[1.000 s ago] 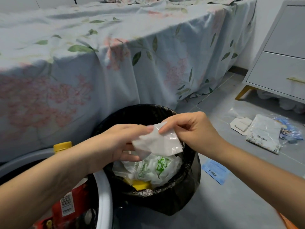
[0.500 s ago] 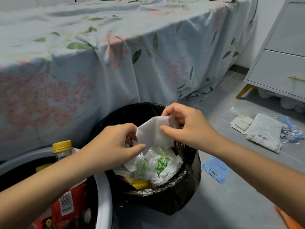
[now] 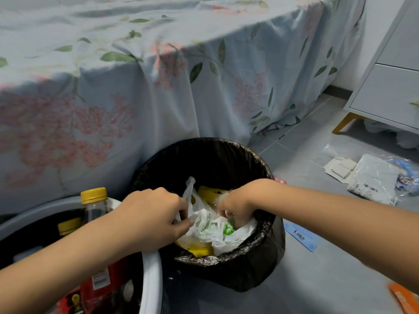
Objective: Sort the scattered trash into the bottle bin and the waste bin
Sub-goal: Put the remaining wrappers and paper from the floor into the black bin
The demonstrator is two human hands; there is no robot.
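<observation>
The waste bin (image 3: pixel 260 168), lined with a black bag, holds crumpled white plastic bags (image 3: pixel 210 225) with green print and yellow packaging (image 3: pixel 201 249). Beside it, the bottle bin (image 3: pixel 150 284) with its white rim holds yellow-capped bottles (image 3: pixel 94 205). Both hands reach into the waste bin: the left hand (image 3: pixel 149 216) has its fingers curled, pinching the white plastic; the right hand (image 3: pixel 238 206) presses down with bent fingers, seemingly gripping the same plastic, though its fingertips are hidden. Scattered wrappers (image 3: pixel 371 180) lie on the floor (image 3: pixel 317 279) at right.
</observation>
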